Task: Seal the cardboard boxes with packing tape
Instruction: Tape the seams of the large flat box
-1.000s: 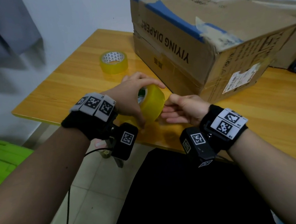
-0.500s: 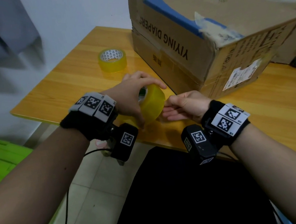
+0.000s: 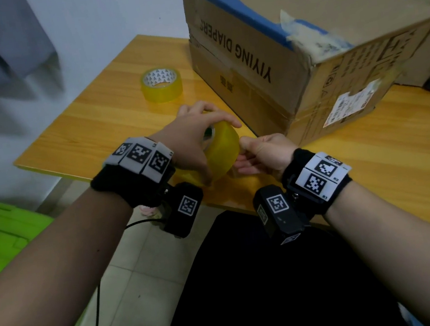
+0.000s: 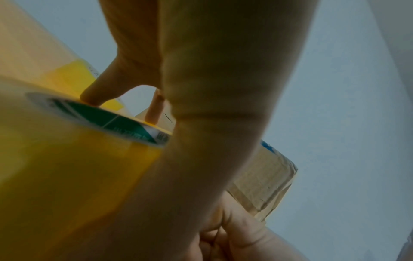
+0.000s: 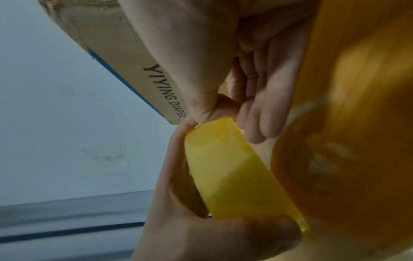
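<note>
The box (image 3: 303, 50) on the tabletop (image 3: 81, 131) carries black lettering, "YIYING DIAPERS", upside down along its long side in the head view; the right wrist view reads "YIYING DIAPER" before the hand cuts it off. A blue band runs along the box's top edge, torn pale tape patches cross it, and a white shipping label (image 3: 348, 103) sits on the near end, its print too small to read. A second tape roll (image 3: 161, 85) lies flat near the box's left corner, its core printed with small dark triangles.

The left hand (image 3: 189, 144) grips a yellow tape roll (image 3: 221, 153) on edge above the tabletop's near edge, fingers over the top and thumb below; the left wrist view shows a green and white core label with blurred print. The right hand (image 3: 264, 153) is curled against the roll's right face, thumb and forefinger pinched at its rim; whether they hold a loose tape end cannot be told.

Compared with half a second ago, the hands and roll keep the same pose, and the box sits slightly higher in view.
</note>
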